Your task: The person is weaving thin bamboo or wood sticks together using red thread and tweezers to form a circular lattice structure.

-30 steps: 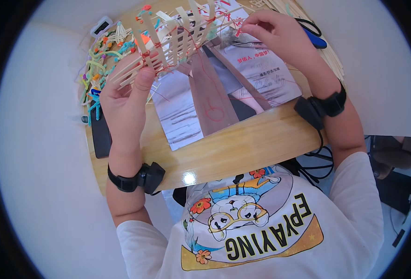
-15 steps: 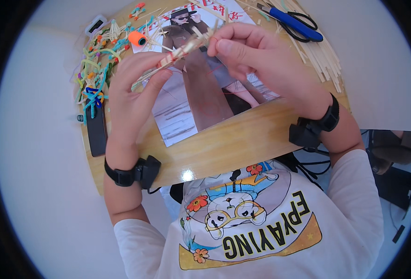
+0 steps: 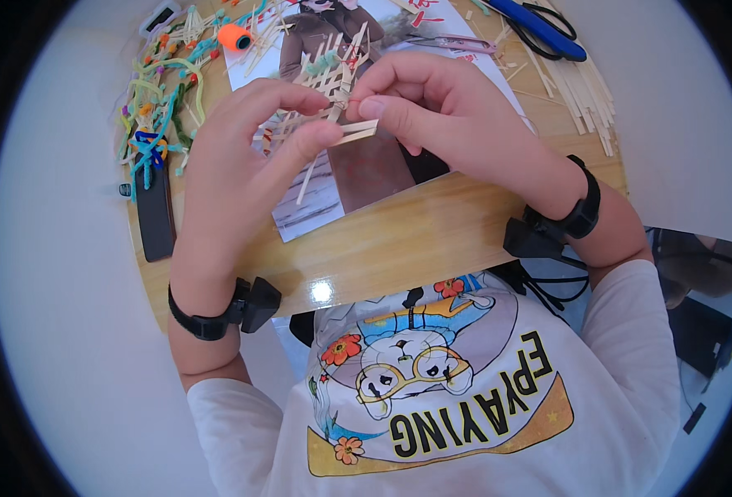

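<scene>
A woven lattice of thin pale bamboo strips (image 3: 330,83), with a tuft of mint-green fuzzy stem on it, is held up between my two hands above a magazine (image 3: 304,207). My left hand (image 3: 246,137) grips its near left part between thumb and forefinger, and several strip ends poke out beyond the fingers. My right hand (image 3: 440,108) pinches at the lattice's right edge, thumb against bent fingers. Whatever fine thing those right fingertips may hold is too small to make out. Some red thread shows on the lattice.
Colourful fuzzy stems (image 3: 163,103) lie at the left beside an orange thread spool (image 3: 234,36) and a dark flat case (image 3: 156,215). Blue-handled pliers (image 3: 540,29) and loose bamboo strips (image 3: 581,99) lie at the right. A pinkish slender tool (image 3: 453,44) rests on the magazine.
The lattice has turned from nearly edge-on to show its woven face. My right hand has come down and in against its edge. The whole view has shifted slightly.
</scene>
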Tool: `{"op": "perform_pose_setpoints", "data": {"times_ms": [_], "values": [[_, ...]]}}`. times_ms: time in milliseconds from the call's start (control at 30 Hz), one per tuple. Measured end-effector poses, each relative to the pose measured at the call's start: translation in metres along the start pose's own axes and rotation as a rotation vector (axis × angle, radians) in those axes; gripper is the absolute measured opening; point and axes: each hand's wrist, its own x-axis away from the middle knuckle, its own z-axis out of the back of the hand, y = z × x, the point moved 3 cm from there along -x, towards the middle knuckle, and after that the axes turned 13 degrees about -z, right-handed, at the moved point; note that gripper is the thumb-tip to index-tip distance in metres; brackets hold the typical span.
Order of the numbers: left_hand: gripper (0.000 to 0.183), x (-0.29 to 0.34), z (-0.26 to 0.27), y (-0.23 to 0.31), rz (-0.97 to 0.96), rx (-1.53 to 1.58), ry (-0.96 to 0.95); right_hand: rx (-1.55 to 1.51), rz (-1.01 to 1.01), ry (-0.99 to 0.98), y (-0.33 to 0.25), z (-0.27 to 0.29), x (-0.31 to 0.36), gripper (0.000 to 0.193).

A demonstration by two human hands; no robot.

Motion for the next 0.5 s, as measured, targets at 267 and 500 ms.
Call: {"op": "perform_pose_setpoints", "data": {"times_ms": [267, 500], "values": [[0.019, 0.002, -0.004, 0.003, -0.01, -0.024, -0.03, 0.173, 0.055, 0.064, 0.003, -0.004, 0.002, 0.014], [0.015, 0.002, -0.006, -0.002, -0.047, -0.105, -0.016, 0.406, 0.148, 0.146, -0.015, 0.009, 0.008, 0.013]]}}
